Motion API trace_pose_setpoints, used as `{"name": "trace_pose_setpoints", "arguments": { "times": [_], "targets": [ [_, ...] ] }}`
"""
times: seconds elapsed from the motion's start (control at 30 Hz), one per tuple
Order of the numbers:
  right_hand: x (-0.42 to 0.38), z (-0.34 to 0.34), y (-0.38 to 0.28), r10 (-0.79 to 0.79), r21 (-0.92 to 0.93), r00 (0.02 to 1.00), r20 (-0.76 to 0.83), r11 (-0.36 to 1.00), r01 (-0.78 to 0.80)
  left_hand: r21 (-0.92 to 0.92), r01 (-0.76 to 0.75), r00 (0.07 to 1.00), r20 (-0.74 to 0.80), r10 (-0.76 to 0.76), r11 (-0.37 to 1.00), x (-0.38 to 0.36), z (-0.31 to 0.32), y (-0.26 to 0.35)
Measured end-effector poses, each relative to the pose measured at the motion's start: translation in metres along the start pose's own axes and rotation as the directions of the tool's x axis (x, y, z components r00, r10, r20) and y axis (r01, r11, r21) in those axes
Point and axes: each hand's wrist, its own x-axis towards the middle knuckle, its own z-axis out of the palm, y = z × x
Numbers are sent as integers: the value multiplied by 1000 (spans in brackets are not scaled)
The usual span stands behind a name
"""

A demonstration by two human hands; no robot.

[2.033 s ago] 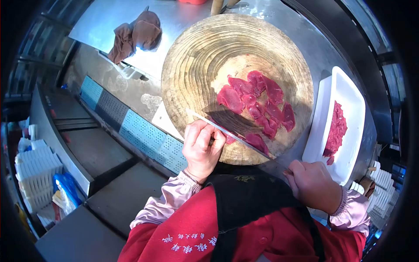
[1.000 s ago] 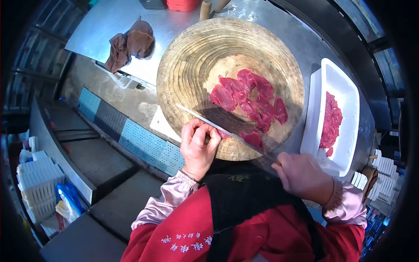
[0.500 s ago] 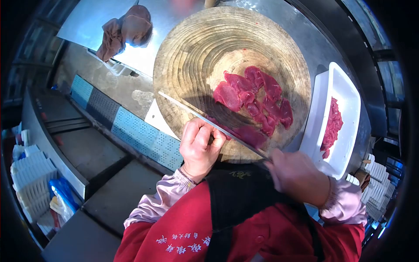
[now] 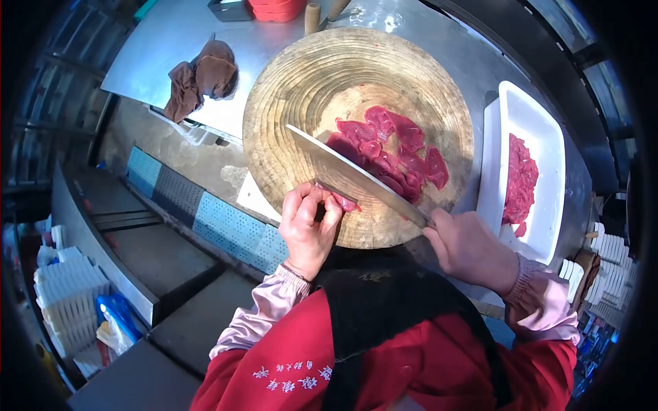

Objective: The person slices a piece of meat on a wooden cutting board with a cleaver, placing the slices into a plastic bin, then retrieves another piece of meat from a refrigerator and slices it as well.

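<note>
On the round wooden chopping block (image 4: 288, 89) lie several thin slices of raw red meat (image 4: 384, 147). My right hand (image 4: 473, 250) grips the handle of a broad-bladed knife (image 4: 356, 177), whose blade slants up and left across the block, its broad side showing. Part of the slices is hidden behind the blade. At the block's near edge, my left hand (image 4: 308, 229) has its fingers curled and pressed on a small piece of meat (image 4: 346, 203). A narrow gap of bare wood separates that hand from the blade.
Right of the block stands a white plastic tub (image 4: 545, 233) with a heap of cut meat (image 4: 521, 179). A brown cloth (image 4: 212, 72) lies on the metal table at the left. Red containers (image 4: 277, 8) sit at the far edge, and stacked white trays (image 4: 72, 301) stand lower left.
The knife blade has come away from my left fingers toward the slices and turned so its side shows. The small piece now shows separately under my left hand. The whole view has shifted somewhat.
</note>
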Motion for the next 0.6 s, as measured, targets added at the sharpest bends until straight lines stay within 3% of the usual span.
{"name": "trace_pose_setpoints", "arguments": {
  "times": [0.1, 0.6],
  "targets": [
    [-4, -3, -7, -87, 24, 996, -37, 996, 88, -28, 12, 1000, 2, -12, 1000, -3, 1, 0],
    [15, -16, -26, -46, -50, 982, 186, 997, 56, -50, 18, 1000, 24, -17, 999, 3, 0, 1]
  ]
}}
